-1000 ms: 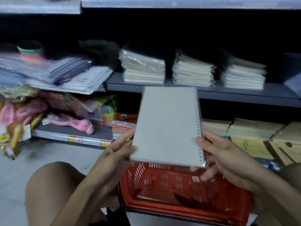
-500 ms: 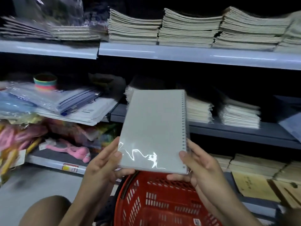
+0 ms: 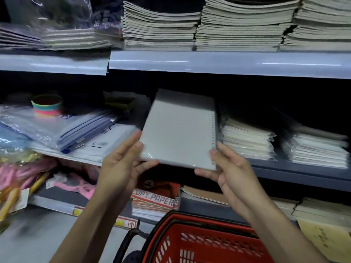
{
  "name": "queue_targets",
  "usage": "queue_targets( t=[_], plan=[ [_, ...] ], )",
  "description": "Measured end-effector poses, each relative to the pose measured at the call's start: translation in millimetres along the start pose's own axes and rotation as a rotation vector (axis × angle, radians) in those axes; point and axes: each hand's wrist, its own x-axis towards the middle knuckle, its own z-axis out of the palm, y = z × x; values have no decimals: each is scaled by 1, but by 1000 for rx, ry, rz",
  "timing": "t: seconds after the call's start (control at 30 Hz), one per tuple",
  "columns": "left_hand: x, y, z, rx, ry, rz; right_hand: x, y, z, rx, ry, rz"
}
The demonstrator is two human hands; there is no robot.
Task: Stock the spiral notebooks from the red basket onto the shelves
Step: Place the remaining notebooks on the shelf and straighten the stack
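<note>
A grey spiral notebook (image 3: 180, 130) in clear wrap, its wire binding on the right edge, is held tilted with its far end inside the dark gap of the middle shelf (image 3: 303, 173). My left hand (image 3: 121, 164) grips its near left corner, thumb on top. My right hand (image 3: 228, 168) pinches the near right corner by the spiral. The red basket (image 3: 205, 242) stands below my arms at the bottom centre; its contents are hidden from view.
Wrapped stacks of pale notebooks (image 3: 247, 141) lie right of the held one on the middle shelf. Tall exercise-book stacks (image 3: 237, 25) fill the upper shelf. Plastic folders (image 3: 66, 130) and a rainbow spring toy (image 3: 47, 105) lie left. A copy-paper pack (image 3: 154, 202) sits on the lower shelf.
Both hands have raised the notebook from over the basket and pushed it forward into the middle shelf's gap. The view has tilted upward, bringing the top shelf in.
</note>
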Motion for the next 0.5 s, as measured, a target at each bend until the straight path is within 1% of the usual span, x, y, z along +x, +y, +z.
queue_targets(
  t=[0.13, 0.2, 0.27, 0.37, 0.43, 0.5],
  plan=[
    [35, 7, 9, -12, -16, -17, 44, -8, 8, 65, 45, 98],
    [46, 9, 11, -7, -15, -15, 61, -8, 9, 107, 79, 168],
    [49, 10, 13, 14, -7, 8, 69, -6, 6, 140, 79, 198],
    [37, 6, 14, 84, 12, 62, 63, 1, -8, 142, -19, 124],
    [23, -1, 14, 198, 40, 127, 54, 10, -17, 41, -66, 44],
    [17, -8, 15, 290, 92, 201, 49, 21, -22, -84, -24, -31]
  ],
)
